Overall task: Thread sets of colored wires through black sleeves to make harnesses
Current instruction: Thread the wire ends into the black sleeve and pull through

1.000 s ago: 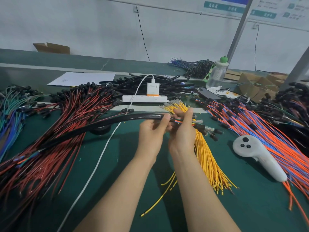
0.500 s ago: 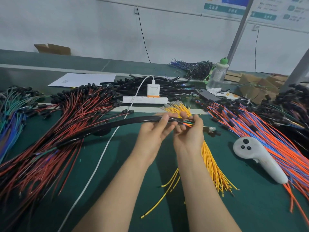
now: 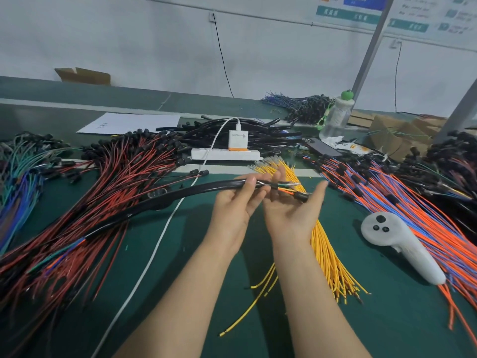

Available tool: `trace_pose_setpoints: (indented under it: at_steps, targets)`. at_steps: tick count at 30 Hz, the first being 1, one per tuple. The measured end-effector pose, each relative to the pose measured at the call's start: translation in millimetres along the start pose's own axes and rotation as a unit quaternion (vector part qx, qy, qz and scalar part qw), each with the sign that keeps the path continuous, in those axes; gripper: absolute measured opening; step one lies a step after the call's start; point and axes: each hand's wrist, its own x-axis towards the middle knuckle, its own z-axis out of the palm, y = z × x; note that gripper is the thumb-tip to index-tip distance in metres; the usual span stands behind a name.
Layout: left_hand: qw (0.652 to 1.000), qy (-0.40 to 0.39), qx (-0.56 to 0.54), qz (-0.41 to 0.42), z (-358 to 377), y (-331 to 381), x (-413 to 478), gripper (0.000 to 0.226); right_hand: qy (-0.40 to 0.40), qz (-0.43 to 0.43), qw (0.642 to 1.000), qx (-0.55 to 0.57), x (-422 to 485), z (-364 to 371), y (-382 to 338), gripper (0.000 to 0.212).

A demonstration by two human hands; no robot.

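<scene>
A long black sleeve (image 3: 180, 194) arcs across the green table from lower left to centre. My left hand (image 3: 236, 210) grips its right end between thumb and fingers. A set of colored wires (image 3: 280, 186) sticks out of that end, with metal tips and a black connector (image 3: 302, 197) lying across my right hand (image 3: 291, 213). That hand is palm up with its fingers spread and does not grip them. The same wires' other ends (image 3: 62, 251) poke out of the sleeve's far left end.
Yellow wires (image 3: 329, 257) lie under my right hand. Red and black wires (image 3: 116, 182) cover the left, orange and blue wires (image 3: 413, 215) the right. A white controller (image 3: 400, 244), a power strip (image 3: 224, 154), spare black sleeves (image 3: 260, 136) and a bottle (image 3: 335, 117) are nearby.
My right hand let go of its pinch on the wire ends and turned palm up, open, under them. My left hand keeps its grip on the sleeve end.
</scene>
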Motion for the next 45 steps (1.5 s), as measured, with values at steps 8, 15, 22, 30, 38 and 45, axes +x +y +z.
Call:
trace_pose_setpoints:
  at_steps: [8, 15, 22, 30, 38, 45]
  targets:
    - [0.998, -0.003, 0.059, 0.002, 1, -12, -1, 0.026, 0.077, -0.029, 0.996, -0.027, 4, 1, 3, 0.031]
    - [0.977, -0.001, 0.178, -0.119, 5, 13, -9, 0.017, 0.098, -0.003, 0.995, -0.011, 4, 4, -2, 0.044]
    - [0.665, -0.113, 0.728, 0.125, 19, 71, -21, 0.02, 0.151, -0.056, 0.982, 0.098, 16, 8, -40, 0.036]
    - [0.765, -0.147, 0.625, 0.058, 110, 110, 49, 0.03, -0.043, -0.011, 0.995, -0.087, 6, 68, -84, 0.077]
    - [0.955, -0.129, 0.215, 0.156, 313, 79, 74, 0.019, -0.059, -0.391, 0.678, -0.62, -58, 114, -193, 0.014]
    - [0.928, -0.242, 0.23, -0.163, 400, -93, 44, 0.039, 0.405, -0.368, 0.373, -0.749, -40, 21, -338, 0.041]
